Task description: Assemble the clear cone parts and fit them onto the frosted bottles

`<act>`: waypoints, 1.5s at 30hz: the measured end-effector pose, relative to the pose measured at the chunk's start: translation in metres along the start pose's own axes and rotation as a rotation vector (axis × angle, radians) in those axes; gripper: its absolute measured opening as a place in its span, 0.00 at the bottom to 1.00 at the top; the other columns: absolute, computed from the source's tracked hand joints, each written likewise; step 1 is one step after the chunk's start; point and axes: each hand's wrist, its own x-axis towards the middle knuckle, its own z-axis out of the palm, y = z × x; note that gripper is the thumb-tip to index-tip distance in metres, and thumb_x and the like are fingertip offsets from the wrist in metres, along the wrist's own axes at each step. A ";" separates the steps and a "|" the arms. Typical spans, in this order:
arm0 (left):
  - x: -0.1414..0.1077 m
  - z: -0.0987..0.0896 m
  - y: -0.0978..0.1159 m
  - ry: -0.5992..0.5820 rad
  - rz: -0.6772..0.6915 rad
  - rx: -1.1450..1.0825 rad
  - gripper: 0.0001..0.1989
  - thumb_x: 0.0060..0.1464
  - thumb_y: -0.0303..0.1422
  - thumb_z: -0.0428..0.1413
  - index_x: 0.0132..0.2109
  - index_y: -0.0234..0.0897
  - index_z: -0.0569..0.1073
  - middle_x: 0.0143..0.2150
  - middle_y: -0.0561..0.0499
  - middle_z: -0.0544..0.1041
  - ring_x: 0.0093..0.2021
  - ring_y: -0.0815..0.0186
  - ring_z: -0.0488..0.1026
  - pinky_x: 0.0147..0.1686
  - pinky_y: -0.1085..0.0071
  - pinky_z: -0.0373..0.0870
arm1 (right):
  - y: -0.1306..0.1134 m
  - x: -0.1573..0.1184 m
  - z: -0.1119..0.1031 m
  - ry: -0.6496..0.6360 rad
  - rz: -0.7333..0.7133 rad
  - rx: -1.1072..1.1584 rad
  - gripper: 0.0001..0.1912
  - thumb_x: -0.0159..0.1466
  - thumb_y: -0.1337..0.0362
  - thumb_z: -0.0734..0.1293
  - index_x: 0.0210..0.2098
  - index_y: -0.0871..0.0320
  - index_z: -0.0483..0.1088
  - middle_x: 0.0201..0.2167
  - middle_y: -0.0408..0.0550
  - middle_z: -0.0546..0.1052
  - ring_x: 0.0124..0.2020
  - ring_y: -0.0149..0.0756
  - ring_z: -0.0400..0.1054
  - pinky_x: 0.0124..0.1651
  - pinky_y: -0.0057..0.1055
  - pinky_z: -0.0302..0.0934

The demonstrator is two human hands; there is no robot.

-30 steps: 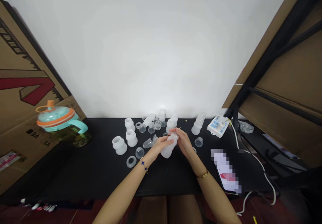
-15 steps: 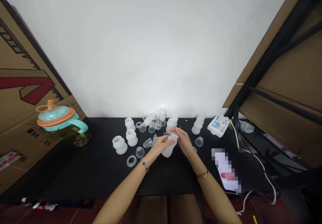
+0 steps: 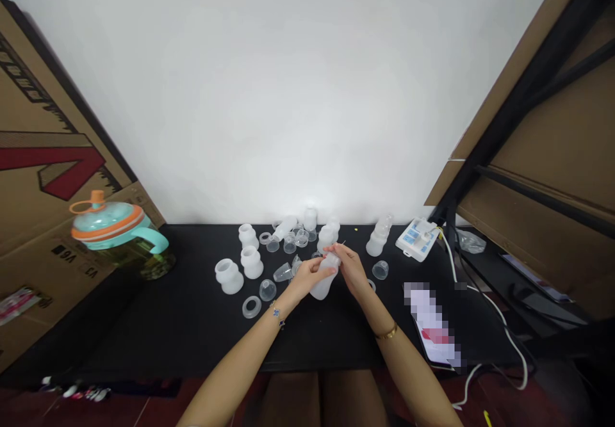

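Left hand [image 3: 307,276] and right hand [image 3: 353,269] close together, fingers bent

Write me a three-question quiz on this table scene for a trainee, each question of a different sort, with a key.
1. What is the left hand holding?
A) a clear ring
B) a white bottle
C) a cable

2. True or false: the jug with the orange and turquoise lid stands to the right of both hands.

3. Fill in the missing word: the phone lies to the ____ of the right hand.

Key: 1 B; 2 false; 3 right.
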 end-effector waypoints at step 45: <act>0.003 -0.003 0.001 0.069 -0.019 -0.118 0.29 0.42 0.47 0.70 0.47 0.32 0.80 0.39 0.43 0.84 0.39 0.57 0.80 0.41 0.67 0.72 | -0.012 -0.009 0.006 -0.112 0.063 -0.042 0.26 0.56 0.43 0.74 0.45 0.55 0.78 0.43 0.52 0.82 0.42 0.47 0.75 0.43 0.37 0.67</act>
